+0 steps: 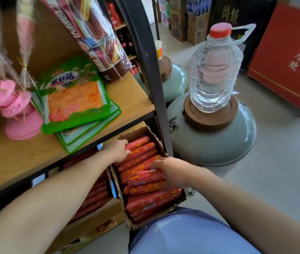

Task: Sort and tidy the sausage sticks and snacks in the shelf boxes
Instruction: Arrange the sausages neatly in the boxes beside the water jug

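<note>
Your left hand [117, 150] has its fingers [126, 144] curled over stick ends at the box's [161, 144] far-left side. Your right hand [173, 173] grips a skewed stick mid-box. The sticks [151, 199] lie crosswise, long axes hand to hand, and the right hand is nearer the crooked ones. Slick red cylinders in soft, torn cardboard, under the shelf [132, 96].

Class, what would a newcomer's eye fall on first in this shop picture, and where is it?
Probably the cardboard box packed with red sausage sticks under the shelf, the left hand at its far end and the right hand mid-box. Then the clear water bottle with a red cap, standing on a grey-green jar at right.
</note>
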### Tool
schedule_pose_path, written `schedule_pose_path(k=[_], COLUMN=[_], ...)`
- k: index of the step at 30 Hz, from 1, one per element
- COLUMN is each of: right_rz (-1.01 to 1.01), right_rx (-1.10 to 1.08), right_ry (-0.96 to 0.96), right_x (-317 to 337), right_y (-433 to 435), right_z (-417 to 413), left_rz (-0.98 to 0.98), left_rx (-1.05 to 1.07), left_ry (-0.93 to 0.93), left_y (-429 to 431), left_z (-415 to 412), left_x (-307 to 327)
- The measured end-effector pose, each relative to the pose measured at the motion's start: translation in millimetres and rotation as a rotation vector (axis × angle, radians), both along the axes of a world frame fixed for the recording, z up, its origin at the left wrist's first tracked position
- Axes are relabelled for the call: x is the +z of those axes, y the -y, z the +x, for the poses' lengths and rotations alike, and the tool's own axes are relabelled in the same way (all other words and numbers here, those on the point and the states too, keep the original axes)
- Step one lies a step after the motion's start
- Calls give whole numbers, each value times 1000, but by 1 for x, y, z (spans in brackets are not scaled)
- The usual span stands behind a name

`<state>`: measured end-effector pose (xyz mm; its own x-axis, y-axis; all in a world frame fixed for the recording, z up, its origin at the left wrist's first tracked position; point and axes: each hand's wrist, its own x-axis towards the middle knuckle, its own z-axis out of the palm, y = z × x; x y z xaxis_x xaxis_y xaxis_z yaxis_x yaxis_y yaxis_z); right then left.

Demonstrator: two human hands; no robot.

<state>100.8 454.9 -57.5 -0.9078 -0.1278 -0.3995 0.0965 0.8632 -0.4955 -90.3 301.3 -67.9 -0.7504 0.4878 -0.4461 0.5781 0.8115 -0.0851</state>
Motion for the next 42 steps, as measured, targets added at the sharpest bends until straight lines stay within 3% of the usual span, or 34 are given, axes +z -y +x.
schedule_pose_path(k=[5, 10, 14, 19, 22, 27, 30, 32, 35, 37, 40, 42], right_rz=[40, 94, 83, 35, 62, 156, 102, 74, 11, -16, -109, -241], right_rx=[-7, -9, -14, -47, -69, -208, -270, -286, -321, -331, -391, -482], right_ry=[1, 14, 35, 25, -42, -4, 125, 159, 185, 195, 223, 222], right_x=[-3, -8, -9, -9, -8, -1, 5, 8, 11, 12, 13, 15], right_y=[1, 4, 3, 1, 1, -4, -16, -22, -26, -27, -30, -31], right_z=[0, -2, -1, 1, 2, 4, 5, 8, 9, 8, 7, 7], left_rz=[124, 82, 289, 473, 373, 291, 498, 638, 418, 251, 235, 220], left_rx=[-151, -13, 21, 35, 58, 66, -59, -143, -223, -323, -327, -260], left_ry=[-28, -115, -84, -261, -272, -73, -130, 29, 529, 567, 486, 528], left_y=[-8, -14, -14, -12, -10, 3, 5, 5, 6, 8, 8, 7], left_z=[5, 12, 10, 7, 5, 5, 18, 36, 69, 77, 76, 77], left_x=[-8, -19, -21, -16, -16, -24, -19, -5, 12, 9, 3, 1])
